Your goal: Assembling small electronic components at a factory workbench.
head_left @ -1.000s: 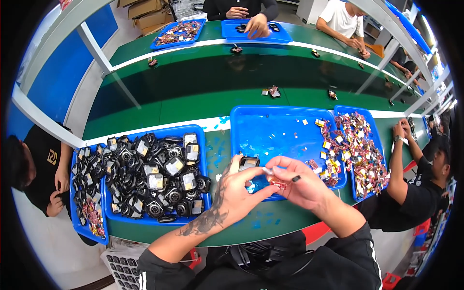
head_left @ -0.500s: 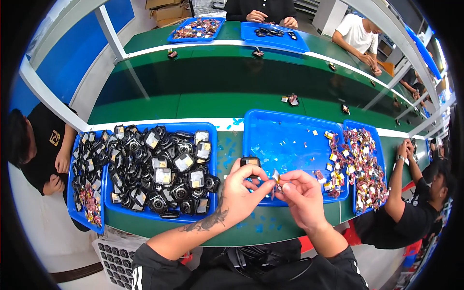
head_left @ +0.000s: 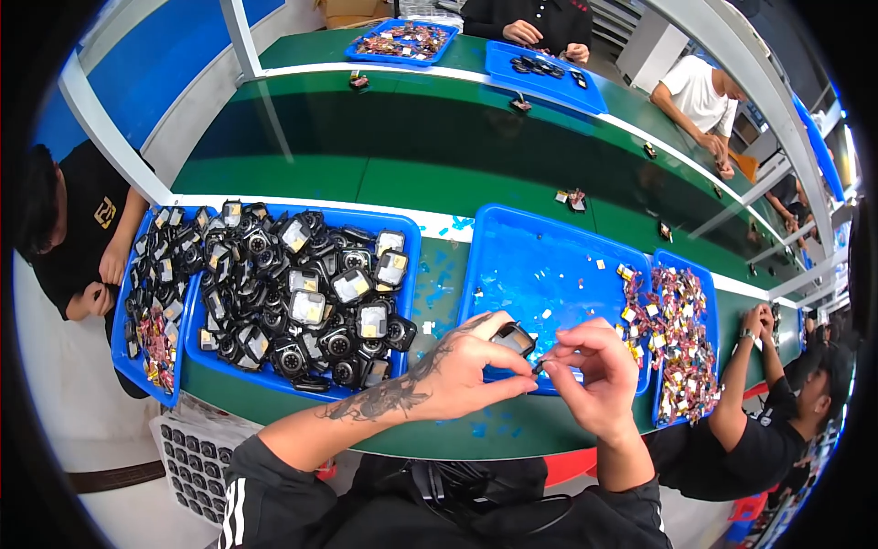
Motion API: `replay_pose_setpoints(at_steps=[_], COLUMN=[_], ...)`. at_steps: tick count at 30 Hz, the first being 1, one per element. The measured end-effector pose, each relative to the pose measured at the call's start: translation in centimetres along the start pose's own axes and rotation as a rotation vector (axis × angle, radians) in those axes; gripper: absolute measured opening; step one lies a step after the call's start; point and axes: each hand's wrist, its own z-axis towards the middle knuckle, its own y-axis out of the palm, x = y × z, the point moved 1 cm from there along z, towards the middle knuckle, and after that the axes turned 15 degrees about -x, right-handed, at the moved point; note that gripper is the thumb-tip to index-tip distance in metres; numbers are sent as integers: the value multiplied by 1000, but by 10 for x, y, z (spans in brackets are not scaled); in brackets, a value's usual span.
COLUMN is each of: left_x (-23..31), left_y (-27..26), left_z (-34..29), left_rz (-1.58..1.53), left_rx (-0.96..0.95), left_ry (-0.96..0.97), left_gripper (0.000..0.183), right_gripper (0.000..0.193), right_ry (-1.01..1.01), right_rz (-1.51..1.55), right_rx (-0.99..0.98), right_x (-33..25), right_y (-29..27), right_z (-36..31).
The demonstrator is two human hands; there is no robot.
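Observation:
A black smartwatch case (head_left: pixel 514 339) with a pale face is gripped in the fingers of my left hand (head_left: pixel 466 371), over the near edge of the middle blue tray (head_left: pixel 521 238). My right hand (head_left: pixel 599 380) is closed in a pinch close beside it. At its fingertips, by the tip of my left thumb, is a small dark piece (head_left: pixel 539 367), too small to name. To the left, a blue tray (head_left: pixel 413 274) is heaped with black smartwatch cases (head_left: pixel 306 306), some with round sensor backs up.
At right, a blue tray (head_left: pixel 709 274) holds many small pink, yellow and white parts (head_left: pixel 681 339). A narrower tray (head_left: pixel 117 352) stands at far left. Beyond runs a green conveyor belt (head_left: pixel 439 183) with scattered parts. Co-workers sit left, right and opposite. White posts frame the bench.
The pale piece pinched between both hands no longer shows there; a small dark one is at the fingertips. My hands have lowered slightly and the smartwatch case has tilted. The view has shifted.

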Motion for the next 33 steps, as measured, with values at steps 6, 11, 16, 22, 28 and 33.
replay_pose_setpoints(at_steps=[6, 11, 16, 22, 28, 33], left_x=[1, 3, 3, 0, 5, 4], left_y=[2, 2, 2, 3, 5, 9], left_z=[0, 2, 1, 1, 4, 1], left_rz=[47, 148, 218, 302, 520, -58], left_rx=[120, 120, 129, 120, 160, 284], left_ry=[-41, 8, 37, 43, 124, -225], left_gripper=[12, 11, 10, 11, 15, 12], right_gripper=[22, 12, 8, 10, 7, 31], right_ry=[173, 242, 415, 431, 336, 207], right_rz=[192, 97, 355, 445, -244, -609], right_rx=[35, -41, -86, -308, -170, -30], right_x=[1, 2, 4, 18, 26, 29], right_y=[-1, -3, -5, -3, 4, 2], right_z=[-4, -4, -1, -1, 8, 14])
